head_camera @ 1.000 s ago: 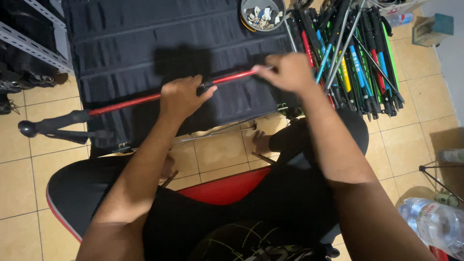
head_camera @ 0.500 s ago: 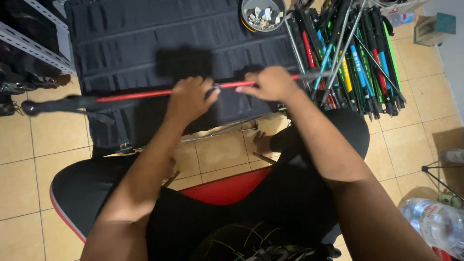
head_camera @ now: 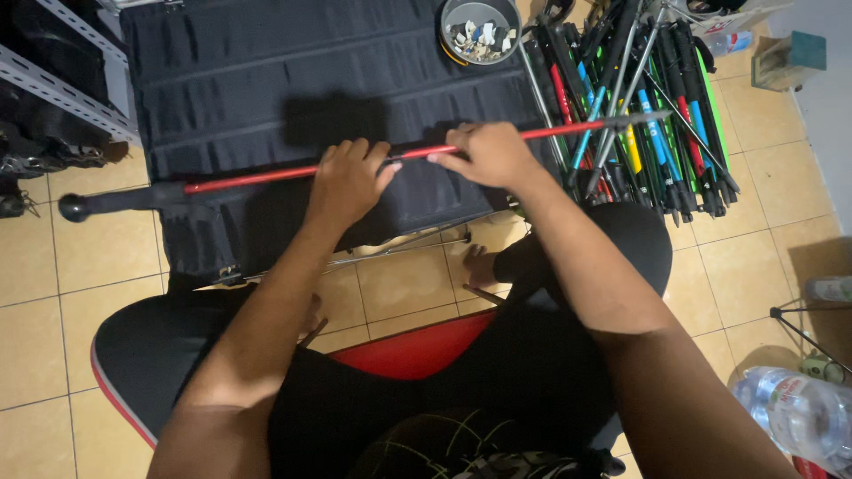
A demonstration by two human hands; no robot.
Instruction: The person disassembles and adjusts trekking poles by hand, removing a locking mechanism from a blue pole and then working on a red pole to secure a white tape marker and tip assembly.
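I hold a long red pole (head_camera: 257, 178) with a black handle and round knob at its left end. It lies nearly level over a black quilted mat (head_camera: 266, 71). My left hand (head_camera: 348, 182) grips the pole near its middle. My right hand (head_camera: 486, 153) grips it a little further right. The pole's thin metal tip reaches into a pile of coloured poles (head_camera: 639, 106) on the right.
A round tin of small parts (head_camera: 480, 31) sits at the mat's top edge. A metal shelf frame (head_camera: 71, 80) stands at the left. A plastic water bottle (head_camera: 794, 408) lies at the lower right. I sit on a black and red cushion (head_camera: 142, 364) on the tiled floor.
The pole has swung from a tilt, left end low, to nearly level and slid rightward. Both hands kept their grip.
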